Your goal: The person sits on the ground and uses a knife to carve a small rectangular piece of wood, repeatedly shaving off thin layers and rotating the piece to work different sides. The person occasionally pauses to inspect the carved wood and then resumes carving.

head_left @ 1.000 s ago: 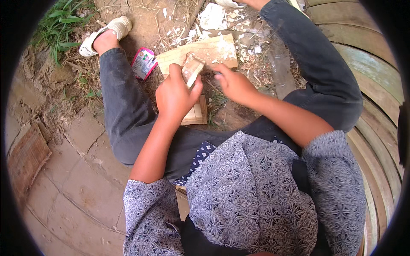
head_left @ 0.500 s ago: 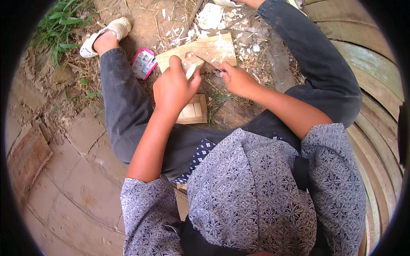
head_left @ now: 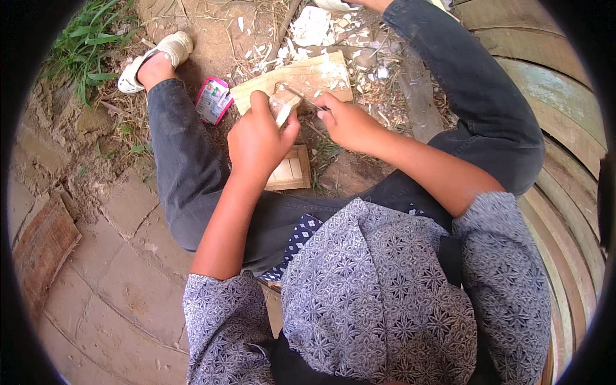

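Note:
My left hand [head_left: 258,142] grips a small pale piece of wood [head_left: 282,108], held up over the ground between my legs. My right hand [head_left: 345,122] is closed around a thin knife [head_left: 300,96] whose blade lies against the top of that piece. Just beyond both hands lies a flat wooden board [head_left: 301,80] strewn with white shavings. A small square wooden frame [head_left: 289,171] rests on the ground under my left wrist.
A pink and white packet [head_left: 213,100] lies by my left knee. White chips and scraps [head_left: 312,27] litter the dirt past the board. Grass [head_left: 86,48] grows at the upper left, a brick [head_left: 40,245] sits at the left, and curved wooden planks [head_left: 564,128] run along the right.
Both hands have moved up and closer together over the board. The wood piece is turned in my left hand, and the knife now lies across its top.

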Demonstrator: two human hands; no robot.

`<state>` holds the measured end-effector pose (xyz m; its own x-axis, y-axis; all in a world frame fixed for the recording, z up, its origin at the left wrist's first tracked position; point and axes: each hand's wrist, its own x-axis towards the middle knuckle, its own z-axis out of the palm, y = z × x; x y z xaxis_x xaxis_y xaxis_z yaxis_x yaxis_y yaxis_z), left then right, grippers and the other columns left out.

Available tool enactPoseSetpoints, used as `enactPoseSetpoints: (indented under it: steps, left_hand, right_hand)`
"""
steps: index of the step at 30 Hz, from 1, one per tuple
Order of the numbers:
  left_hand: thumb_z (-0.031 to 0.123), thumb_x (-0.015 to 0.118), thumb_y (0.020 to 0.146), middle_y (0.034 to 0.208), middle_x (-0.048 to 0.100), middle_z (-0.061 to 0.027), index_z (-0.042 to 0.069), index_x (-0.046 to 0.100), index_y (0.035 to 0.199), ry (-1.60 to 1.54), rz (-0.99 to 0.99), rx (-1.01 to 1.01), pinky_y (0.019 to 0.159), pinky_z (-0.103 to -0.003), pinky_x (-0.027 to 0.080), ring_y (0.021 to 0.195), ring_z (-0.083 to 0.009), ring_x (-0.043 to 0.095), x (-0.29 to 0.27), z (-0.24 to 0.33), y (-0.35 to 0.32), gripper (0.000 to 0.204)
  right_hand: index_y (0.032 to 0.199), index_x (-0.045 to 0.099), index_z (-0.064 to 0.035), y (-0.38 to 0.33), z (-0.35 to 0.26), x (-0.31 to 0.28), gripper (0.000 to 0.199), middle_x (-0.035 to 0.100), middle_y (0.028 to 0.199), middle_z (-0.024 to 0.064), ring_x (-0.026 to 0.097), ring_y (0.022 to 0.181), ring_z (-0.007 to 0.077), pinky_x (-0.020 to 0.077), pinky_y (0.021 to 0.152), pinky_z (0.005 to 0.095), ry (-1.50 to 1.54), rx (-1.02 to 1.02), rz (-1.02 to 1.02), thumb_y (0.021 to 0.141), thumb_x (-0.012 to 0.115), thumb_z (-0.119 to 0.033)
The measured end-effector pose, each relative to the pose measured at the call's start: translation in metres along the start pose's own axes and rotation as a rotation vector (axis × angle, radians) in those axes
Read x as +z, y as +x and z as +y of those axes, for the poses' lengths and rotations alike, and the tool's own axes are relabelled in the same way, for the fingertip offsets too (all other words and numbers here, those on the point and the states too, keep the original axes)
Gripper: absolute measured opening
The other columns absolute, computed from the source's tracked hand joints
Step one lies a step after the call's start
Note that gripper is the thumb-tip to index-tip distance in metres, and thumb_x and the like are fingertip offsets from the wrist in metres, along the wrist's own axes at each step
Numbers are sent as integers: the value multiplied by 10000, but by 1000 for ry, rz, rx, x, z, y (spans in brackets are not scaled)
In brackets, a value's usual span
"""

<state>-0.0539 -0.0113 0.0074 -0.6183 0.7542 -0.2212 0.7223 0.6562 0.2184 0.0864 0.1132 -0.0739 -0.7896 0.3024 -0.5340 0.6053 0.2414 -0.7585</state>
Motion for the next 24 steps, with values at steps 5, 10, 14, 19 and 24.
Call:
enactPoseSetpoints:
  steps: [5, 10, 14, 19, 24]
  left_hand:
    - [360, 762, 832, 701, 669, -246, 20, 460, 1009, -27, -11, -1, 588, -533, 542, 677, -451, 684, 0, 5, -6, 488]
    - [350, 760, 827, 729, 679, -245, 17, 466, 1029, -39, -31, -37, 609, -527, 551, 692, -447, 691, 4, 0, -9, 488]
    - [355, 758, 833, 740, 681, -250, 11, 468, 1037, -54, -23, -27, 621, -528, 552, 709, -451, 693, 6, -4, -11, 494]
    - [347, 750, 842, 739, 680, -251, 7, 468, 1053, -43, -45, -32, 626, -527, 554, 706, -450, 692, 5, 5, -14, 490]
    - [333, 762, 842, 716, 668, -237, 18, 471, 1070, -77, -3, 29, 615, -526, 548, 675, -442, 686, 17, 5, -31, 485]
  right_hand:
    - [1285, 506, -77, -7, 18, 14, 283, 680, 911, 248, 683, 848, 433, 514, 759, 484, 24, -72, 87, 1054, 495, -240]
    - [1285, 511, -69, -4, 6, 2, 284, 694, 997, 252, 690, 911, 436, 527, 787, 481, 45, -80, -13, 1046, 506, -222]
    - [1271, 528, -110, -10, -5, 1, 280, 706, 952, 243, 683, 899, 453, 527, 793, 531, 21, -152, 63, 1029, 522, -251]
    - [1253, 541, -90, 9, 31, 7, 287, 704, 1003, 230, 690, 928, 407, 514, 831, 504, -70, -22, 14, 1030, 525, -271]
    - [1316, 559, -77, 13, 32, -16, 345, 717, 1021, 191, 699, 938, 318, 518, 852, 424, 94, 64, 7, 1040, 502, -275]
